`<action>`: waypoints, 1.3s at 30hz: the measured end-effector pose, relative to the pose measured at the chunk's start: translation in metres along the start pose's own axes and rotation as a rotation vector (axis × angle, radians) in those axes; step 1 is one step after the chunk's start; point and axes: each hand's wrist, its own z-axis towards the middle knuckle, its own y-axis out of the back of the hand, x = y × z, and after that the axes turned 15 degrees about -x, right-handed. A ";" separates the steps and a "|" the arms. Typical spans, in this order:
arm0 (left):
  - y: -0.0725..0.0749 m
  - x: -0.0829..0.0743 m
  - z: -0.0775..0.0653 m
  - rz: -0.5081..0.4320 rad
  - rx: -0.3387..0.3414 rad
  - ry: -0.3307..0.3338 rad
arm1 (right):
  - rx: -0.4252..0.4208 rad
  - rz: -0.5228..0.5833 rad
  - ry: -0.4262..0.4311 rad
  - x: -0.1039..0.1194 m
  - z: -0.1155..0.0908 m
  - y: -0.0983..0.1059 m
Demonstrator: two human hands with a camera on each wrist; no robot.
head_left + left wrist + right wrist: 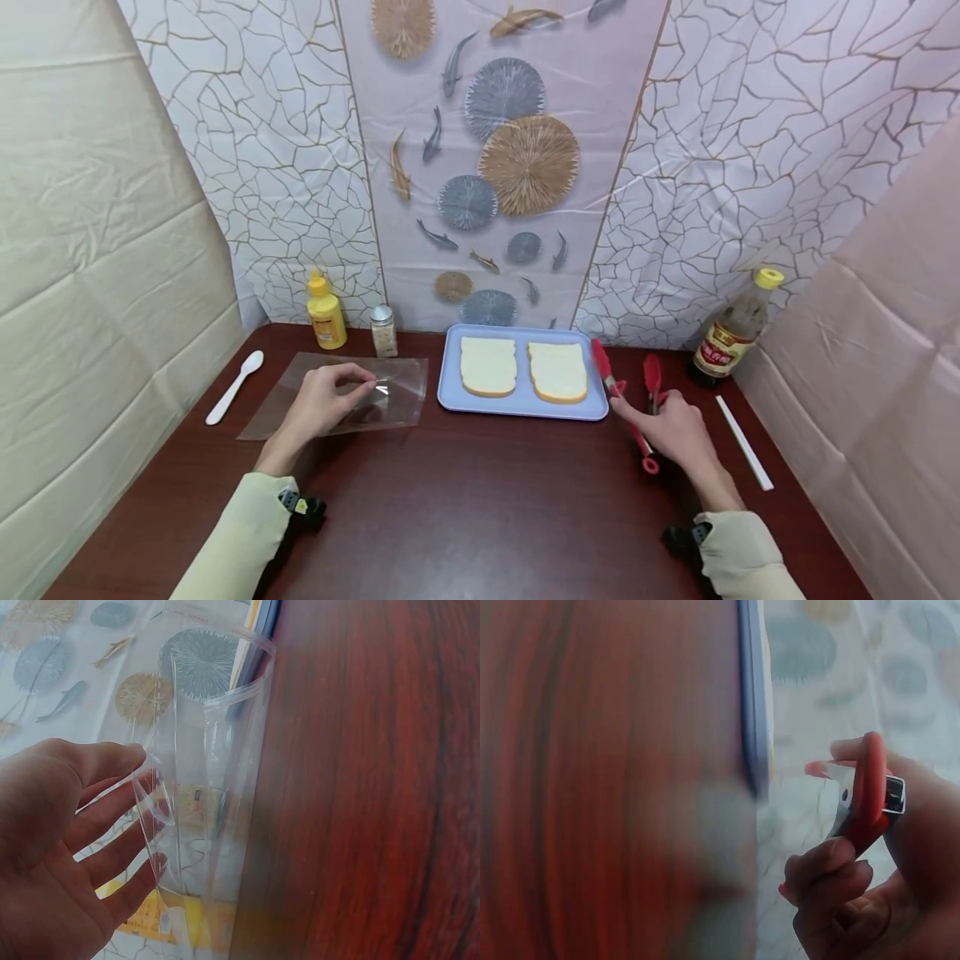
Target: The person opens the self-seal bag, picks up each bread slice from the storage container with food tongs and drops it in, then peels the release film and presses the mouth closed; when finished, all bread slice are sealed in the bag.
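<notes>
From here I'm seeing left hand (326, 403) pinching clear bag (399, 395), left side, probably by its edge; right hand (672, 429) gripping red tongs (602, 360), right of blue tray (522, 368) holding 2 bread slices (489, 367).

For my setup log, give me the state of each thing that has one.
Tongs, open, gripped by the right fingers
Clear bag, pinched by the left fingers
Bread slices, flat, apart, on the tray
Tray, holding both slices
Yellow squeeze bottle, standing
Shaker, standing, lid on
Sauce bottle, standing, yellow cap on
Spoon, lying down
White stick, lying down
</notes>
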 end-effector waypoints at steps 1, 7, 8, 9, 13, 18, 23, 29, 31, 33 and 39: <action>0.000 0.000 0.000 0.001 0.000 0.000 | 0.005 0.010 0.019 0.007 -0.004 -0.001; 0.002 0.001 0.001 -0.007 0.004 0.010 | 0.044 0.026 0.108 0.051 -0.027 -0.014; 0.002 0.001 0.001 -0.009 0.005 0.012 | 0.049 0.021 0.111 0.057 -0.030 -0.017; 0.002 0.002 0.001 -0.009 0.006 0.011 | 0.057 0.018 0.108 0.063 -0.033 -0.019; 0.002 0.002 0.001 -0.011 -0.002 0.008 | 0.077 0.001 0.096 0.079 -0.041 -0.025; 0.002 0.003 0.002 -0.011 -0.010 0.008 | 0.102 -0.031 0.078 0.087 -0.046 -0.027; 0.002 0.003 0.001 -0.006 -0.009 0.010 | 0.134 -0.048 0.064 0.088 -0.047 -0.025; 0.002 0.002 -0.001 0.004 -0.006 0.013 | 0.132 -0.080 0.071 0.085 -0.045 -0.025; 0.002 0.002 -0.001 0.004 -0.007 0.012 | 0.147 -0.085 0.069 0.083 -0.043 -0.025; 0.002 0.002 -0.001 0.005 -0.008 0.008 | 0.165 -0.092 0.071 0.080 -0.040 -0.025; 0.001 0.002 0.000 0.002 0.000 0.011 | 0.175 -0.118 0.101 0.072 -0.034 -0.023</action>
